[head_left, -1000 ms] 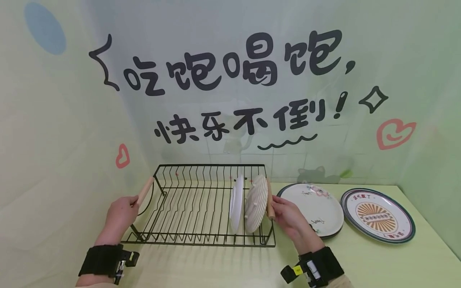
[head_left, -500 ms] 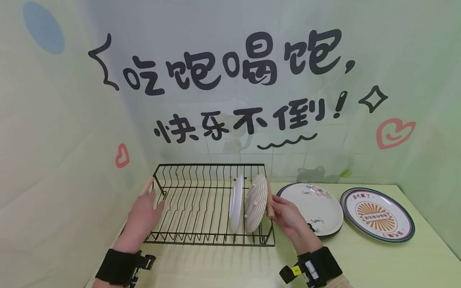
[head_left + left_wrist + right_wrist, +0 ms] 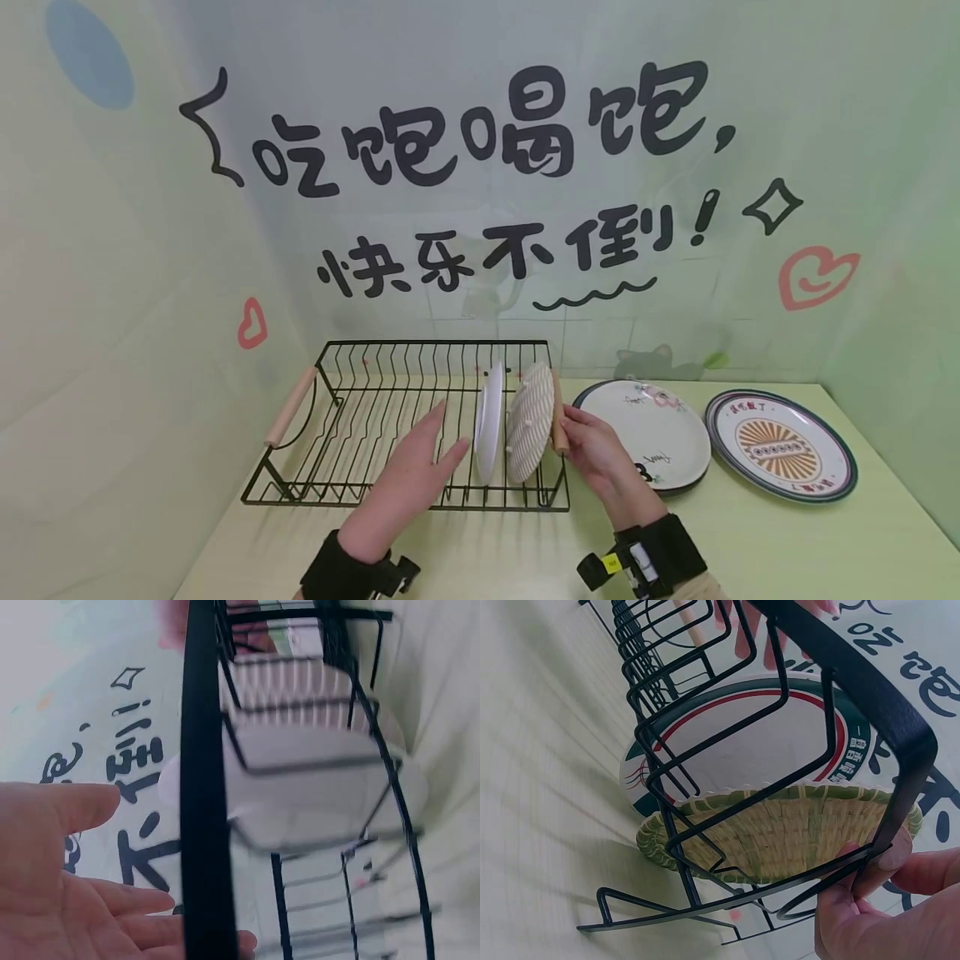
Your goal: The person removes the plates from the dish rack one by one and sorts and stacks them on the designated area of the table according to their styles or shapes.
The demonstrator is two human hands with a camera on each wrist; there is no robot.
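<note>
A black wire dish rack [image 3: 435,342] stands on the table against the back wall. Near its right end a white plate [image 3: 490,429] stands upright, and to the right of it a shallow woven basket [image 3: 529,425]. The basket's ridged, striped side faces left; the right wrist view shows its bamboo side [image 3: 795,832], with the plate's green and red rim behind. My right hand [image 3: 603,454] holds the wooden handle [image 3: 559,412] on the rack's right end. My left hand [image 3: 408,479] hovers over the front of the rack, left of the plate, fingers extended and holding nothing.
On the right of the table lie a white plate with flowers [image 3: 637,433], on top of a dark-rimmed one, and a stack of plates with an orange sunburst [image 3: 780,450]. The rack's left wooden handle [image 3: 292,407] tilts outward near the side wall.
My left hand has let go of the rack's left handle and moved right, over the rack toward the upright plate. My right hand stays on the right handle.
</note>
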